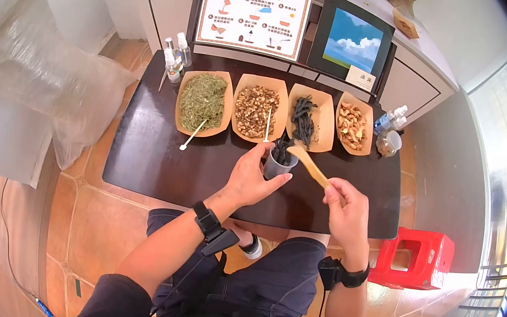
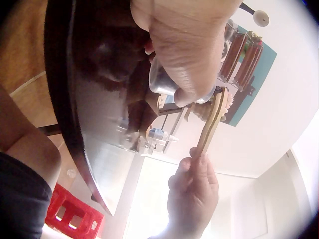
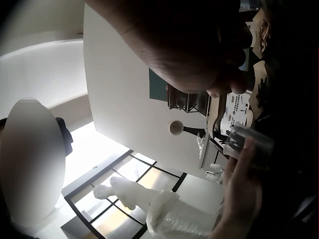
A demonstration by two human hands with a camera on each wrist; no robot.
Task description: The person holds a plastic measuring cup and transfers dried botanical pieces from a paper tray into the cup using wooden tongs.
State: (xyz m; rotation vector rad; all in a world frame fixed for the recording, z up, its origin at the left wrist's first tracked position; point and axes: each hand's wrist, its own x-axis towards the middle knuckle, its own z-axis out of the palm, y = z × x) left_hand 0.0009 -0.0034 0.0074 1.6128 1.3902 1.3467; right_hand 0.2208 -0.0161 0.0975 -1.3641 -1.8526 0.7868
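My left hand (image 1: 251,181) grips a translucent grey cup (image 1: 275,170) at the table's near side, thumb and fingers around its wall. Black dried strips (image 1: 281,150) stick up out of its mouth. In my right hand (image 1: 348,219) are pale wooden tongs (image 1: 312,166), pinched between thumb and fingers, their tip right at the cup's rim. The left wrist view shows the tongs (image 2: 212,124) as two long strips lying close together, something dark at the tip. Beyond the cup stands a paper tray (image 1: 322,120) of the same black strips.
Other paper trays hold green dried herb (image 1: 203,101), chopped brown bits (image 1: 256,109) and tan dried slices (image 1: 351,126). White spoons (image 1: 193,135) lean in two trays. Spray bottles (image 1: 177,57) and a jar (image 1: 390,143) flank the row. A red stool (image 1: 416,261) stands right.
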